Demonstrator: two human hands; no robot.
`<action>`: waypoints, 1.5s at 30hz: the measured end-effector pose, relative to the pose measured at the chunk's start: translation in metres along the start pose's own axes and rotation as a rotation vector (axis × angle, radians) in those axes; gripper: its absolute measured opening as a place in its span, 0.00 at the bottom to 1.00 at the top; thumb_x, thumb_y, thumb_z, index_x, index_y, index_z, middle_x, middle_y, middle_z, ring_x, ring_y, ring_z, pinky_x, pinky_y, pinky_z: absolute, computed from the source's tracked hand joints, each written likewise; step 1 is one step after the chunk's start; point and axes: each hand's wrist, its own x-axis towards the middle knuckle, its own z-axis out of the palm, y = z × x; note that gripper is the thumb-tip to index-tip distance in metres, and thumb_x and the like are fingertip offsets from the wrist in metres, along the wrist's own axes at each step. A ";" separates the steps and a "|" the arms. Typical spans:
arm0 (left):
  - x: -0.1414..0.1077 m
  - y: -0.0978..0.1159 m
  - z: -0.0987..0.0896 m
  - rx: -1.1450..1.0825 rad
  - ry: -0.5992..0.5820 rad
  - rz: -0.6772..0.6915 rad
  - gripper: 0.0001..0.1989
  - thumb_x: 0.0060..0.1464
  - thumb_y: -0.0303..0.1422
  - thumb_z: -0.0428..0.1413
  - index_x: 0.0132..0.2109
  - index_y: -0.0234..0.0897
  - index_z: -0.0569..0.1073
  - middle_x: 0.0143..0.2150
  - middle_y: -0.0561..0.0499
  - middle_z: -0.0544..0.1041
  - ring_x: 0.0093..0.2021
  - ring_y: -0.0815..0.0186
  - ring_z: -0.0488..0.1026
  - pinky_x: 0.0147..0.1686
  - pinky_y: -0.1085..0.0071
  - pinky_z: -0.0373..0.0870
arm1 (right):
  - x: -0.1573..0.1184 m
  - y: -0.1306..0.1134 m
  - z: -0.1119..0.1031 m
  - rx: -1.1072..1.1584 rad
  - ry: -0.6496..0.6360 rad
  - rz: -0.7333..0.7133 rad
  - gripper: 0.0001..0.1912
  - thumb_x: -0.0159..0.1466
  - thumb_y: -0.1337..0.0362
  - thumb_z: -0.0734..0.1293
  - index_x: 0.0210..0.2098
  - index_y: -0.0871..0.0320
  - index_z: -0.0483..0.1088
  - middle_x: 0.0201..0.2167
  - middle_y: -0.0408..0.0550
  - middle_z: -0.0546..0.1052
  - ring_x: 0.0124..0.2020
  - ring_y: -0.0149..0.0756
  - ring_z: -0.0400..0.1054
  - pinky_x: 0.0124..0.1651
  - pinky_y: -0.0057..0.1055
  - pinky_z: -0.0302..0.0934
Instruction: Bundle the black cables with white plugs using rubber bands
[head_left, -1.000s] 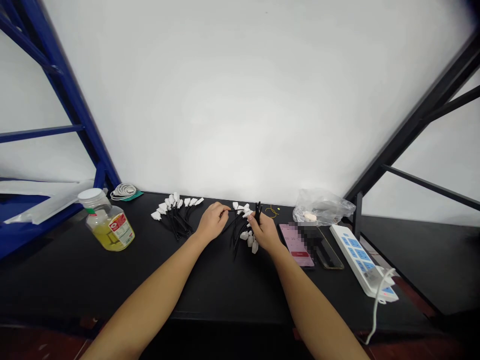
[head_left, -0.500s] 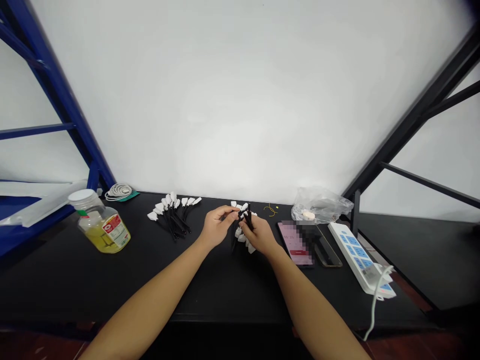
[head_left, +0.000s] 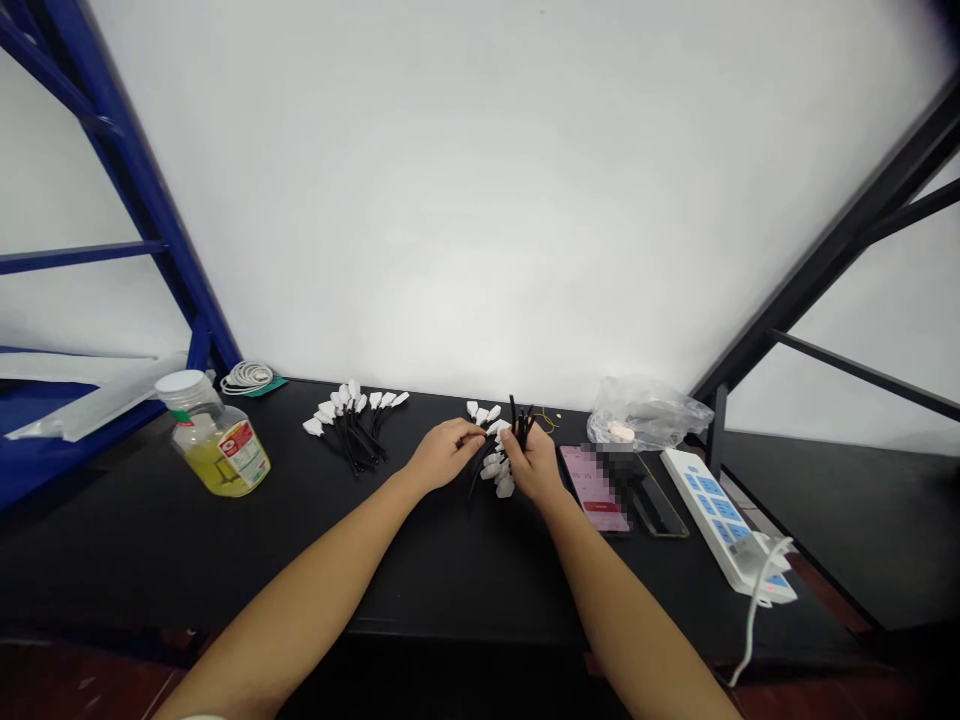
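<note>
My right hand [head_left: 534,462] is closed around a bunch of short black cables [head_left: 522,412]. Their bare ends stick up above the fist, and flat white ends [head_left: 496,468] fan out on its left side. Thumb and forefinger of my left hand [head_left: 444,455] meet in a pinch at a white-ended black cable beside the bunch; the fingers partly hide the grip. Just behind the hands lie several white cable ends [head_left: 481,412]. Further left, a pile of the same cables [head_left: 349,425] rests on the black table [head_left: 420,590], with a smaller group [head_left: 384,408] against it.
At the left stands a jar of yellow liquid [head_left: 225,455], near a coiled white cable [head_left: 249,376]. To the right are a lit phone [head_left: 589,485], a dark phone [head_left: 660,500], a clear plastic bag [head_left: 649,410] and a power strip [head_left: 720,520]. A white wall borders the back.
The cables in my right hand have turned, so several black ends now point upward. My left hand has drawn slightly lower beside the bunch. The whole view has shifted a little.
</note>
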 end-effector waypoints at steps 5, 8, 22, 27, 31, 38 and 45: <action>-0.002 -0.021 0.008 0.262 -0.178 -0.015 0.13 0.60 0.38 0.58 0.48 0.41 0.80 0.45 0.46 0.77 0.49 0.58 0.73 0.53 0.61 0.69 | 0.003 0.003 -0.001 0.017 -0.109 -0.001 0.12 0.67 0.60 0.64 0.28 0.56 0.67 0.27 0.44 0.72 0.31 0.35 0.67 0.35 0.30 0.61; -0.003 -0.025 0.013 0.366 -0.165 -0.035 0.12 0.61 0.36 0.56 0.50 0.43 0.80 0.50 0.46 0.76 0.52 0.57 0.71 0.55 0.60 0.67 | 0.004 0.003 0.000 0.020 -0.145 0.019 0.11 0.66 0.60 0.64 0.27 0.56 0.66 0.28 0.44 0.71 0.31 0.35 0.67 0.36 0.30 0.61; 0.005 -0.024 -0.012 0.241 0.042 -0.315 0.10 0.58 0.37 0.56 0.37 0.40 0.81 0.35 0.49 0.82 0.35 0.61 0.77 0.37 0.67 0.69 | 0.003 0.002 -0.001 -0.089 -0.173 0.061 0.15 0.70 0.55 0.61 0.30 0.55 0.68 0.29 0.45 0.74 0.33 0.36 0.72 0.37 0.29 0.63; 0.007 -0.005 -0.013 -0.072 0.422 -0.234 0.12 0.55 0.42 0.61 0.37 0.38 0.82 0.34 0.49 0.83 0.32 0.63 0.77 0.36 0.68 0.72 | 0.003 0.001 -0.001 -0.013 -0.196 0.066 0.09 0.69 0.59 0.63 0.44 0.53 0.74 0.42 0.48 0.80 0.45 0.42 0.75 0.47 0.36 0.67; 0.003 0.016 -0.014 -0.169 0.615 -0.068 0.11 0.53 0.42 0.64 0.36 0.38 0.82 0.35 0.49 0.83 0.35 0.62 0.78 0.40 0.67 0.75 | 0.002 0.000 0.000 0.010 -0.222 0.031 0.11 0.69 0.59 0.63 0.48 0.51 0.74 0.45 0.48 0.80 0.48 0.43 0.75 0.50 0.39 0.67; -0.003 0.030 -0.004 -0.232 0.511 -0.036 0.10 0.50 0.41 0.66 0.33 0.39 0.83 0.32 0.49 0.83 0.31 0.63 0.79 0.35 0.68 0.76 | -0.001 -0.005 0.001 -0.059 -0.330 -0.062 0.12 0.71 0.56 0.61 0.41 0.55 0.72 0.34 0.47 0.78 0.36 0.36 0.74 0.40 0.30 0.65; -0.001 0.014 0.004 -0.442 0.249 -0.076 0.22 0.58 0.49 0.57 0.44 0.33 0.80 0.34 0.45 0.83 0.28 0.64 0.77 0.34 0.67 0.75 | -0.001 -0.005 -0.001 -0.087 -0.273 -0.026 0.13 0.72 0.55 0.59 0.37 0.54 0.68 0.32 0.48 0.76 0.33 0.36 0.70 0.38 0.31 0.63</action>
